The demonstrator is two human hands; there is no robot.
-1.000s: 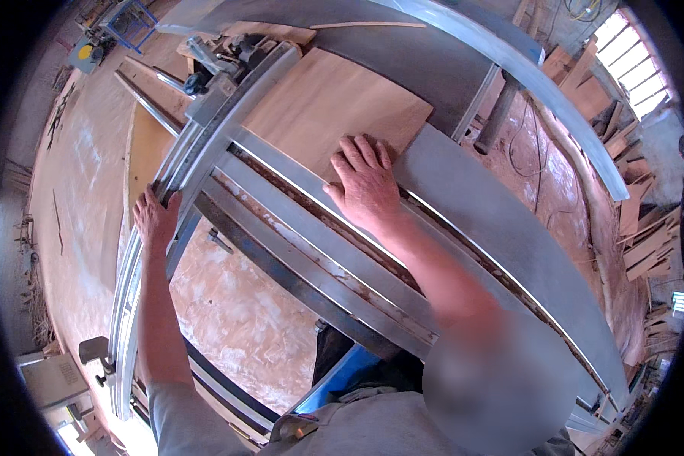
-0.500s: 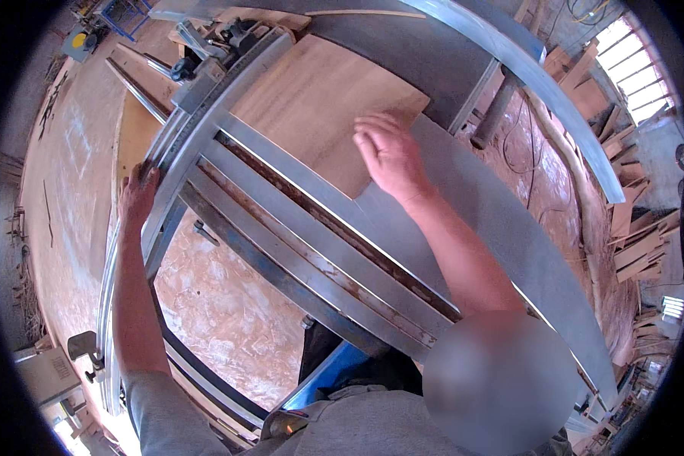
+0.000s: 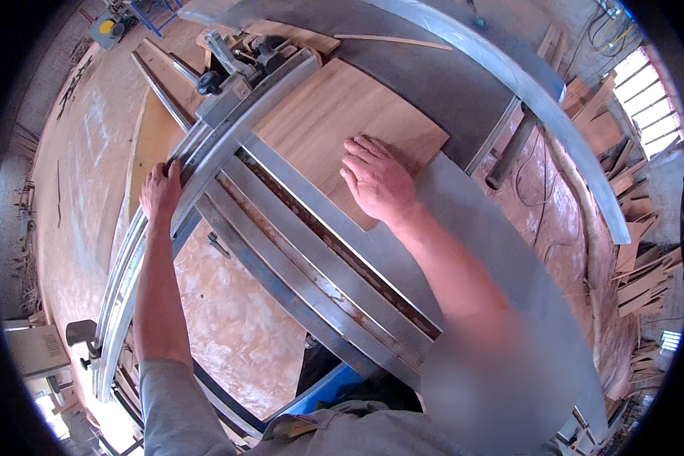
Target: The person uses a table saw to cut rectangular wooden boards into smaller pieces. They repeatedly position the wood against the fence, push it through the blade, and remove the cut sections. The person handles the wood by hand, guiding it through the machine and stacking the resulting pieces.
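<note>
The right hand (image 3: pixel 378 180) has settled back, fingers loosely extended, on the wooden board (image 3: pixel 334 114) (near the desk's (image 3: pixel 486 220) left edge), apparently steadying it; the left hand's (image 3: pixel 160 191) fingers stay curled over the metal rail (image 3: pixel 213 152).

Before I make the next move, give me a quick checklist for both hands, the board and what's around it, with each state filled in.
1. Left grip on the metal rail: ok, fingers curled over it.
2. Right grip on the wooden board: ok, open hand, fingers appear to rest on top.
3. Board lying flat on the metal table: ok, no tilt visible.
4. Thin wood strip apart from the board: ok, it lies beyond the board's far edge.
5. Black knob tightened: cannot tell.
</note>
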